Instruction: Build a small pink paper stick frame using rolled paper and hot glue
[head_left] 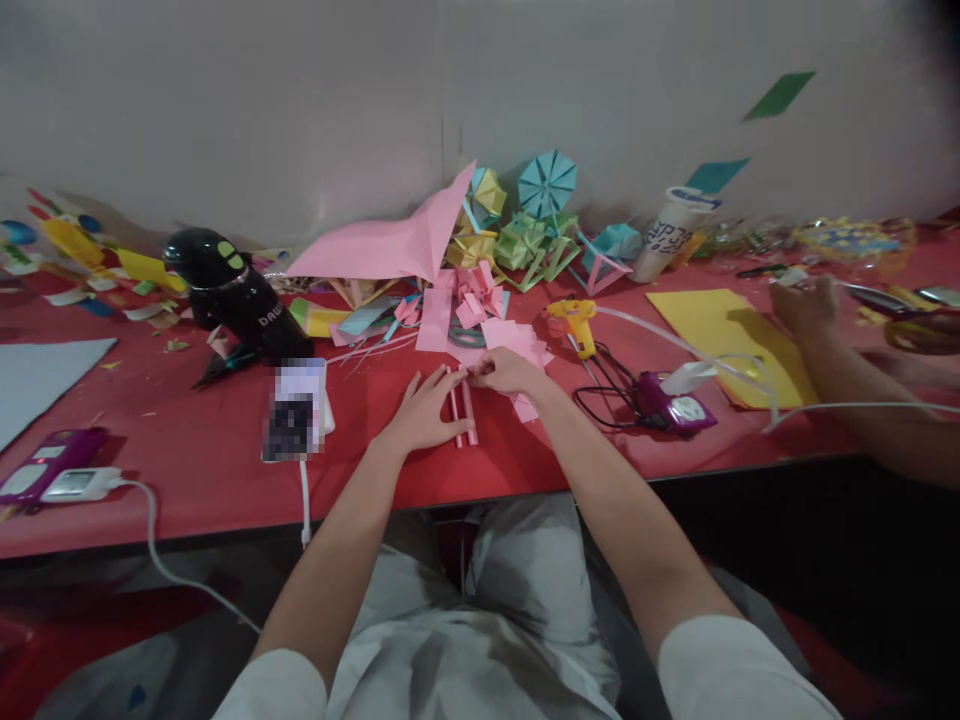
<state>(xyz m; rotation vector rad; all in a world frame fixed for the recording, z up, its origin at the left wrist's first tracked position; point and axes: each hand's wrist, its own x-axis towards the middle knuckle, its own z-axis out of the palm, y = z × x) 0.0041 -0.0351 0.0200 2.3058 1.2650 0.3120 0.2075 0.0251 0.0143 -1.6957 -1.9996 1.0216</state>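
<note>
My left hand (421, 410) lies flat on the red table (187, 440), its fingers stretched out and pressing on a narrow pink paper strip (466, 415). My right hand (506, 371) is curled at the strip's far end, its fingertips pinching the pink paper there. A second thin pink strip lies right beside the first. Small pink paper squares (517, 345) are scattered just beyond my right hand.
A phone (296, 412) on a cable lies left of my hands, with a black hair dryer (232, 290) behind it. A yellow glue gun (576, 322), a purple device (671, 405) and yellow paper (720, 330) lie right. Another person's hand (806, 305) works at far right. Folded paper shapes (525, 230) pile by the wall.
</note>
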